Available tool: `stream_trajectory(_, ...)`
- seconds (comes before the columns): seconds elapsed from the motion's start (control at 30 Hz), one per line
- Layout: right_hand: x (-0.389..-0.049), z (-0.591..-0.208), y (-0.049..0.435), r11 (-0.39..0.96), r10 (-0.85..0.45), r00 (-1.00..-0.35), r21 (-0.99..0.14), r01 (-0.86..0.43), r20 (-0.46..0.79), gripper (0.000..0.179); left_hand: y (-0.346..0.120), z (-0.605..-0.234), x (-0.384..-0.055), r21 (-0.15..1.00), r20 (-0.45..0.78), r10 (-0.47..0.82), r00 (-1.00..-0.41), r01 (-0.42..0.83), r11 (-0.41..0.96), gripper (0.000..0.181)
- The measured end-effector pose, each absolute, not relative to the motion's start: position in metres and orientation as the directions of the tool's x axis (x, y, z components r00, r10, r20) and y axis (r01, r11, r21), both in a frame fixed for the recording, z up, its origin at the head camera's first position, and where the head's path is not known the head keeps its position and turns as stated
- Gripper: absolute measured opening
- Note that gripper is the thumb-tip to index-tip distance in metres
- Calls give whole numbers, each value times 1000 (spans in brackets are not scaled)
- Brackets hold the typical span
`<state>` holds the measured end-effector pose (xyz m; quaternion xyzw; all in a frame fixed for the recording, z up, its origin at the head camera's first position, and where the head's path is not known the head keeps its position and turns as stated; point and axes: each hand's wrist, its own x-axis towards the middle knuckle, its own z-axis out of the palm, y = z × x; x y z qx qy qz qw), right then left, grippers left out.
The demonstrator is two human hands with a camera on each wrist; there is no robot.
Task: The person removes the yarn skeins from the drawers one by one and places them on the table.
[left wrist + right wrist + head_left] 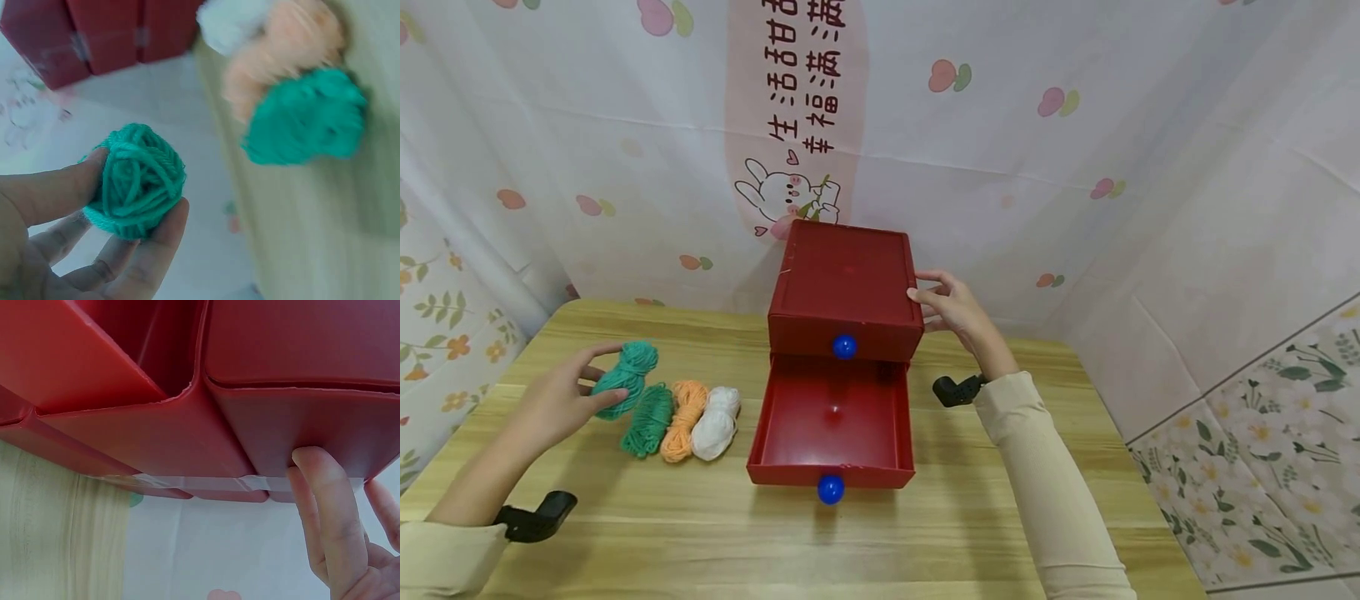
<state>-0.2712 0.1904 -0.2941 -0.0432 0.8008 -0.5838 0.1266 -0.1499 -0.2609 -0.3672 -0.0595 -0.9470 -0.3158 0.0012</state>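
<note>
In the head view, my left hand (553,404) holds a green ball of yarn (631,367) between thumb and fingers, raised above the table at the left. The left wrist view shows this ball (136,181) end-on, thumb on one side and fingertips on the other. My right hand (958,312) touches the right side of a red drawer cabinet (850,271), its thumb at the top edge. Seen from the right wrist, extended fingers (331,506) rest against the cabinet's side wall. Below the top drawer, another drawer (790,475) with a blue knob (831,490) is pulled out.
Beside the held ball, a darker green skein (649,421), an orange skein (685,421) and a white skein (717,423) lie in a row on the wooden table (700,542). A patterned curtain (1000,167) hangs behind the cabinet. Clear tape (219,483) runs along the cabinet's side.
</note>
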Motion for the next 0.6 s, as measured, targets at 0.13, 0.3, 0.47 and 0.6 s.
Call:
stream_trajectory(0.13,-271,-294,190,311,-216,-964,-947,81,-153,51,-274,-377,-152,596,14,81,-997,73,799,64)
stream_trajectory(0.3,-271,-293,190,313,-212,-966,-947,80,-151,51,-288,-389,-155,593,-59,57,-997,10,805,68)
stream_trajectory(0.47,-272,-296,190,300,-209,-967,-950,82,-149,50,-300,-403,-159,579,-139,44,-989,-45,814,72)
stream_trajectory(0.6,-273,-296,190,296,-206,-967,-951,85,-151,50,-305,-418,-160,596,-188,37,-981,-84,799,73)
